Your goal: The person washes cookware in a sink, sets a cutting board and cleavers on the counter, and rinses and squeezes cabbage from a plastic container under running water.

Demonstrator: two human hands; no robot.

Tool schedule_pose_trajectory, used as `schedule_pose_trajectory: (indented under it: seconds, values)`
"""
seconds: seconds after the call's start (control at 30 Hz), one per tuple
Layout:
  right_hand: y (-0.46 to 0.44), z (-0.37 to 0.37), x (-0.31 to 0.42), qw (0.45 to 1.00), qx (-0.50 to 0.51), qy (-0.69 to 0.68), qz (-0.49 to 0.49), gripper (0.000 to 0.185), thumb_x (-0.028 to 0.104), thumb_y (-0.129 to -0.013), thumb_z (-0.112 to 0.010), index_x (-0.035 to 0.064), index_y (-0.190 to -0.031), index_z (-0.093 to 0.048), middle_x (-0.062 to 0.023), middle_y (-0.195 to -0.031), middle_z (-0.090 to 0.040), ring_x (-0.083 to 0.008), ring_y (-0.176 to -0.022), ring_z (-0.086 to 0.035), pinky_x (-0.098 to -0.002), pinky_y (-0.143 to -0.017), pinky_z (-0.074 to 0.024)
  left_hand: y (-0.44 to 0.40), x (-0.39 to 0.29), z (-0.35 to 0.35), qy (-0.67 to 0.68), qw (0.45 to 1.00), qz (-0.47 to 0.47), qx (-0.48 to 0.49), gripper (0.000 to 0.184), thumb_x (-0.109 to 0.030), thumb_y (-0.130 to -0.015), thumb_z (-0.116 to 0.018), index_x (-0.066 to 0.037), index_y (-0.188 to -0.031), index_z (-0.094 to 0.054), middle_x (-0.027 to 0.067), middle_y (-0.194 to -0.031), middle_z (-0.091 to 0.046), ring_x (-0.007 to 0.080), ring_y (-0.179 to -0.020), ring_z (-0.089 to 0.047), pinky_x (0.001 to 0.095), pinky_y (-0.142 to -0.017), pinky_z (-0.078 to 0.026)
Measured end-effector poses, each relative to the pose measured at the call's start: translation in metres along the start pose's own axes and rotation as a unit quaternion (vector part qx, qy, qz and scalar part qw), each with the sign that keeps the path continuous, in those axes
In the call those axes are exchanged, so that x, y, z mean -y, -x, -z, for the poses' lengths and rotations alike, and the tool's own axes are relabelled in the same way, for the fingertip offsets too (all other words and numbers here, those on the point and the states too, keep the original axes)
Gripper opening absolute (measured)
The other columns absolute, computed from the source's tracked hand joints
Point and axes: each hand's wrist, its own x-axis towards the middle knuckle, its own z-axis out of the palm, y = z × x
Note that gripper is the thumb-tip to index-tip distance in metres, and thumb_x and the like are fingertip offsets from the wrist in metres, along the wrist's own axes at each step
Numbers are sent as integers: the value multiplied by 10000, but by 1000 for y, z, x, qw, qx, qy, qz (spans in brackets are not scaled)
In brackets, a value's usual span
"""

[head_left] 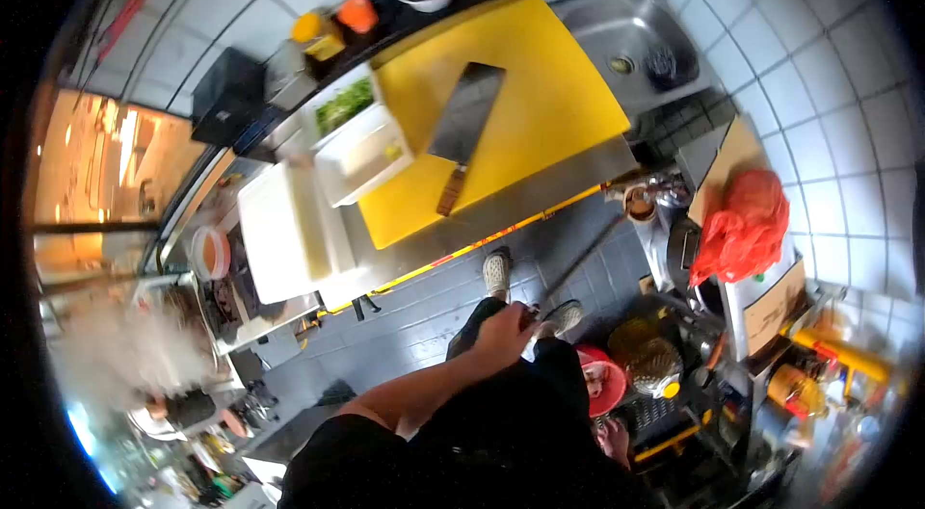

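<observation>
My left hand [503, 336] is closed in front of my body, above the floor. A long thin dark rod [585, 260] runs from its fingers towards the right end of the counter; its exact kind is unclear. Low at the right side of my body is my right hand [612, 438], partly hidden and blurred, close below a red bowl [604, 382]. Beyond my hands, a cleaver [469, 114] with a wooden handle lies on a large yellow cutting board [552, 59]. To its left stand a white container of chopped greens [344, 105] and a second white container [364, 165].
A metal sink [631, 27] is beyond the board. A red plastic bag [743, 228] lies at the right near cardboard. A large oil bottle [647, 360] stands beside the red bowl. White lidded boxes [275, 230] occupy the counter's left end. Steam [125, 355] rises at far left.
</observation>
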Motion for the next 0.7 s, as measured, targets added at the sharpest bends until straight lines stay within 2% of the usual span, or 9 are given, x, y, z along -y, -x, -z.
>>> schedule_pose_trajectory:
  seconds: [0.07,0.1,0.13,0.23,0.3,0.37,0.5,0.63,0.7]
  values:
    - [-6,-14,58,977,88,178,80,383,226,-1075,-431,114,-1441,-450,-141,-1284,-569,-266,-1006,-622,-364,-830,-515,28,-15,46,41,992,-1,-117,420,-315,-935,-675,-5,-1186,-542,247,-997,-662,445,-925,-652,490,-830,-529]
    - [-15,-36,91,996,72,-15,45,401,213,-1066,-455,136,-1459,-438,-118,-1304,-567,-254,-991,-630,-352,-835,-510,35,-12,64,59,982,-23,-178,441,-275,-936,-671,2,-1249,-528,263,-1057,-653,450,-971,-645,489,-863,-526]
    - [-24,-64,123,998,-23,-35,41,290,172,-1007,-438,71,-1265,-523,-131,-1221,-581,-368,-1081,-608,-470,-802,-523,39,-2,80,44,961,-106,-252,481,-220,-921,-674,11,-1302,-490,264,-1067,-623,450,-946,-636,494,-801,-524]
    - [-66,-99,184,995,-19,-60,83,297,246,-1031,-510,81,-1276,-541,-121,-1111,-609,-243,-941,-638,-376,-725,-521,34,31,120,-43,902,-187,-386,654,-87,-898,-638,40,-1467,-341,271,-1083,-566,458,-917,-598,497,-736,-525]
    - [-93,-119,222,909,-38,323,262,313,271,-1018,-557,58,-1248,-571,-89,-1030,-616,-181,-858,-616,-330,-684,-503,13,53,146,-93,881,-125,-446,629,-83,-905,-610,31,-1469,-358,245,-1057,-560,438,-905,-600,502,-728,-521]
    - [-90,-142,267,824,-41,478,301,318,275,-1006,-592,27,-1204,-604,-50,-956,-615,-135,-788,-583,-292,-656,-483,-13,66,173,-129,868,-58,-477,603,-87,-908,-583,14,-1467,-382,223,-1029,-553,418,-891,-601,498,-728,-524]
    - [-27,-252,381,829,-9,490,269,354,258,-995,-607,12,-1250,-597,-104,-1049,-665,-203,-937,-629,-327,-797,-498,-64,82,211,-152,860,35,-485,573,-103,-914,-549,-2,-1461,-410,205,-1026,-555,395,-907,-594,467,-727,-536]
    - [-31,-277,421,809,20,495,317,412,238,-973,-656,20,-1313,-579,-131,-1158,-703,-218,-1071,-674,-335,-892,-523,-66,73,221,-207,862,73,-457,595,-236,-933,-587,13,-1448,-422,186,-1098,-547,370,-1021,-547,520,-876,-485]
    - [-14,-293,446,819,40,499,280,424,232,-961,-679,21,-1315,-578,-129,-1170,-699,-221,-1062,-678,-333,-897,-525,-44,60,224,-196,856,28,-478,629,-284,-907,-641,-6,-1435,-443,241,-1286,-507,429,-1197,-489,563,-1004,-417]
